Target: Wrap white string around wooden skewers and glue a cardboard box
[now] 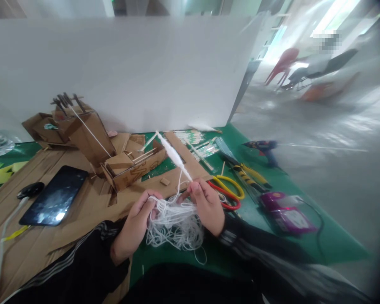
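My left hand (142, 217) is closed on the edge of a loose, tangled bundle of white string (177, 230). Pinched in my right hand (207, 204) is the lower end of a thin stick wrapped in white string (174, 154), thickest along its middle and pointing up and away from me. A single strand runs from the stick down to the bundle. The bundle hangs between both hands, above the green table surface. Some fingers of my right hand are hidden behind the string.
Cardboard boxes (85, 131) with sticks stand at left, near a black phone (55, 194). Right of my hands lie scissors (229, 190) with red and yellow handles, pliers (256, 175), a glue gun (262, 147) and a purple box (286, 213). A white panel (123, 71) closes off the back.
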Tool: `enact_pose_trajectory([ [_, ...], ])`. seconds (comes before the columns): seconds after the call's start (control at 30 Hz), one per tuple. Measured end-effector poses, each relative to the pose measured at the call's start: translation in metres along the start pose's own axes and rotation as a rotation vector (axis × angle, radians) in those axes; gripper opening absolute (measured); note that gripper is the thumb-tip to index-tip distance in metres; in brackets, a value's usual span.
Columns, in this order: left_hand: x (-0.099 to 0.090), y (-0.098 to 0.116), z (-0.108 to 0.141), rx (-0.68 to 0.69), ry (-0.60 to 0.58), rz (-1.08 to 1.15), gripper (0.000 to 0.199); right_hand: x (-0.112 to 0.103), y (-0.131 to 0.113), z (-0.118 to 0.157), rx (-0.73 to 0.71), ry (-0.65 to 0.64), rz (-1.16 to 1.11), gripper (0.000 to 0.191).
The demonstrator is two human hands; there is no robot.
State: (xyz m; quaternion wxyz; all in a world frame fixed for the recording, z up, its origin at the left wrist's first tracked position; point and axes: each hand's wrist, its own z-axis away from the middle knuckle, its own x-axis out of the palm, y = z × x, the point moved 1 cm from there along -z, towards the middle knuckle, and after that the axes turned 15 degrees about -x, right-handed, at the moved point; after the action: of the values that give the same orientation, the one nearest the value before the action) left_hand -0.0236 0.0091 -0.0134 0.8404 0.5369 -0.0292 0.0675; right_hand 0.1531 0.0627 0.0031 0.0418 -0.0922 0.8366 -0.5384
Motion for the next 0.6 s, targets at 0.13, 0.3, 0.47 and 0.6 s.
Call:
enact_pose_trajectory([
  [0.13, 0.0007, 0.0011, 0.0013, 0.013, -0.038, -0.030, 0.030, 0.0022, 0.0015, 0.0007, 0.113, 0.059, -0.260, 0.033],
  [0.3, 0.0034, 0.0038, 0.0037, -0.001, -0.132, 0.013, 0.027, 0.0024, 0.0003, 0.0023, 0.189, 0.051, -0.276, 0.034],
  [0.47, 0.0009, 0.0008, 0.0043, -0.001, -0.187, 0.017, 0.028, -0.0006, 0.0034, 0.0025, 0.151, 0.040, -0.139, 0.037],
  [0.6, -0.0043, -0.0018, 0.0041, 0.058, -0.298, -0.058, 0.040, -0.0028, 0.0063, 0.0019, 0.046, 0.027, 0.035, 0.037],
])
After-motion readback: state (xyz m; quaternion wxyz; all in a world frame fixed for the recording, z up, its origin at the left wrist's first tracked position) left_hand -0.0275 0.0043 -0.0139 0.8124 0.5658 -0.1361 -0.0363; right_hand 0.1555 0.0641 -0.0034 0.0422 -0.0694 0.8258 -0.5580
